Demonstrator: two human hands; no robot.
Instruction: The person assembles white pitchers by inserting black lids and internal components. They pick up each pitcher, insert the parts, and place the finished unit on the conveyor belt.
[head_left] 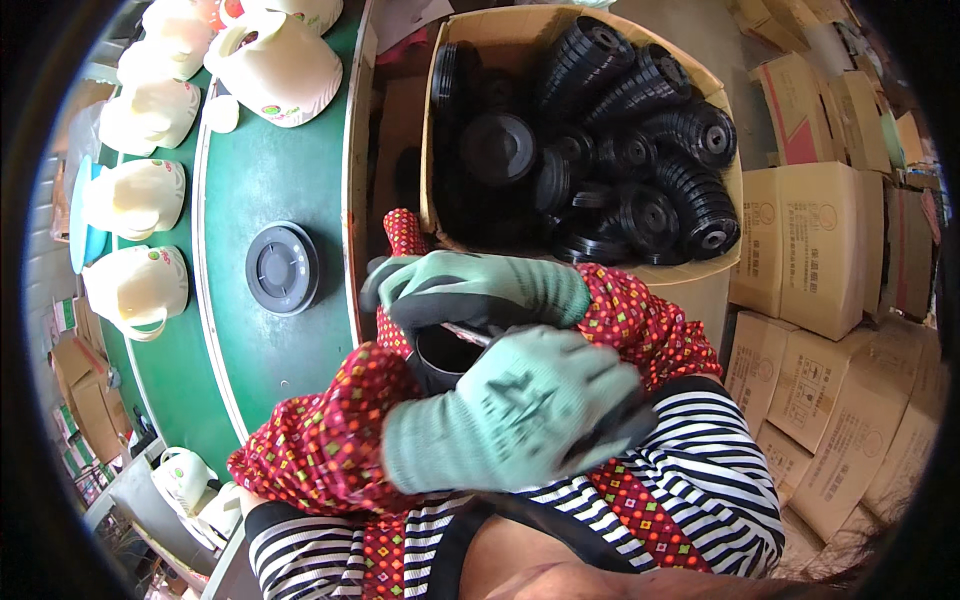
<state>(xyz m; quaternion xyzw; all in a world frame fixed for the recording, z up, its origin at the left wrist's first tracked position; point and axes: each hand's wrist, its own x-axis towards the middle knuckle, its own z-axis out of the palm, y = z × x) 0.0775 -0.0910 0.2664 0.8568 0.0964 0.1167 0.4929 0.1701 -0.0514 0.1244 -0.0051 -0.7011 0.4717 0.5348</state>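
Head view: beyond your grip sits the cardboard box [480, 40] of black discs; a loose disc [282, 267] lies on the green worktop [250, 180]. Your left hand [510, 410] and right hand [480, 290] close round a black cup-shaped part [440, 358], mid-fitting; next, seat it squarely.

Green conveyor belt [250, 190] w/ pale edge rails curves along left side. Stacked brown cardboard cartons [820, 240] fill right side, more cartons [85, 400] at lower left beyond belt. Large open carton [700, 290] stands centre top, beside belt edge. Grey floor strip [700, 40] visible top right. Light bright, even; daylight-like.
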